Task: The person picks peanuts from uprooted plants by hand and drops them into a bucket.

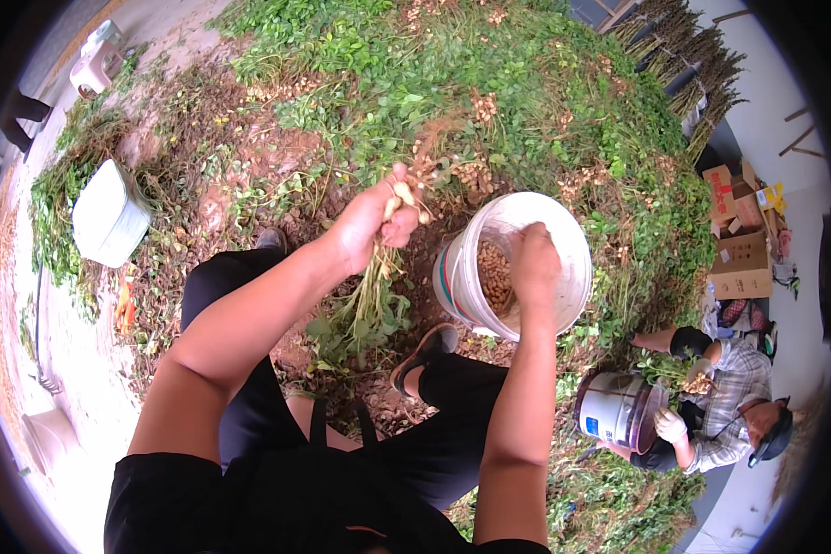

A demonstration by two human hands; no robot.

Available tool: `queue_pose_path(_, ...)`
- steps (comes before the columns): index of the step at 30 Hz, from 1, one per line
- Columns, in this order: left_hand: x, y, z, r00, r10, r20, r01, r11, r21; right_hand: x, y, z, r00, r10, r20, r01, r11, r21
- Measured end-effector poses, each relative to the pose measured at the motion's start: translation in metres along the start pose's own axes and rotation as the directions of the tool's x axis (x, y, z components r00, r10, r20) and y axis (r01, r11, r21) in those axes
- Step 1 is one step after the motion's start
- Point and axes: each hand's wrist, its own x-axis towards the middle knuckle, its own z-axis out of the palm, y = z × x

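My left hand (381,215) is closed around a bunch of peanut plants (367,305), with pale pods and roots at the fist and leafy stems hanging below. My right hand (537,263) is over the mouth of a white plastic bucket (575,228), which is tilted towards me between my feet and the plant pile. Its fingers are curled down inside the rim, so whether they hold anything is hidden. Picked peanuts (495,273) lie in the bottom of the bucket.
Uprooted peanut plants (526,90) cover the ground ahead. A co-worker (727,401) sits at the right with a second bucket (613,412) and a bunch of plants. Cardboard boxes (741,263) stand by the wall. At the left are a white container (111,215) and a plastic stool (91,76).
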Motion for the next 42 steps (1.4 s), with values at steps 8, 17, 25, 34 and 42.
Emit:
queue_pose_path(8,-0.002,0.001,-0.005,0.997,-0.076,-0.003,0.076,0.993,-0.091,-0.012,-0.032,-0.001,0.933,-0.356,0.053,0.190,0.612,0.767)
queue_pose_path(17,0.004,-0.001,0.003,0.996,-0.029,-0.089,0.022,0.997,-0.074,-0.030,-0.081,0.002,0.917,-0.395,0.056,0.204,0.584,0.786)
queue_pose_path(25,0.012,-0.017,0.009,0.991,-0.092,-0.092,0.092,0.996,-0.006,-0.029,-0.072,-0.007,0.927,-0.364,-0.092,0.375,0.879,0.295)
queue_pose_path(34,0.021,-0.001,-0.021,0.991,0.002,-0.132,-0.003,1.000,-0.010,-0.015,-0.018,-0.020,0.939,-0.343,0.027,0.110,0.374,0.921)
queue_pose_path(42,0.016,-0.015,-0.009,0.993,-0.062,-0.099,0.065,0.998,0.022,-0.028,-0.069,-0.009,0.929,-0.317,-0.192,0.337,0.505,0.795)
